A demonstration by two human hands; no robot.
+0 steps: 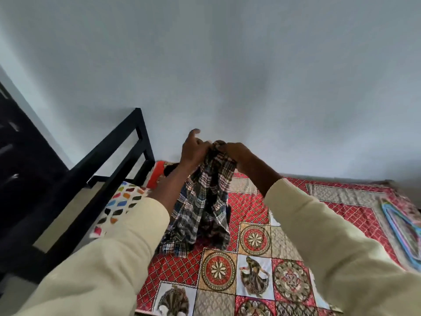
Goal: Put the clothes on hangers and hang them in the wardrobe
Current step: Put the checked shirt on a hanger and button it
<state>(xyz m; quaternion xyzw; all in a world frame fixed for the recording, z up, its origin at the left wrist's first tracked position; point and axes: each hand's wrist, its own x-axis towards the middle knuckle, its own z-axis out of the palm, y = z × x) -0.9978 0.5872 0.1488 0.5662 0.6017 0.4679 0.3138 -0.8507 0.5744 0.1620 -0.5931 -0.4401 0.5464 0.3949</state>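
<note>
To the left of the bed (250,236) stands a dark wardrobe (20,156), its front only partly in view; between it and the bed runs a black metal frame (127,142), and a pillow with coloured spots (123,201) lies at the bed's left end. Above the bed's left part the left hand (193,149) pinches the top of a checked garment (205,197), forefinger lifted clear, the other fingers curled into the cloth; the garment hangs in loose folds from both hands, its lower hem brushing the patterned bedspread (284,281); just right of the gathered top, the right hand (237,153) grips the same bunched edge with fingers closed on it. Near the bed's right edge lies a stack of pastel hangers (401,229), well apart from the garment. The cloth looks light, soft and limp; it will sag and bunch wherever unsupported, so I judge the shoulders or collar line the best hold, spread wide enough to admit a hanger; which end is uppermost I cannot tell.
</note>
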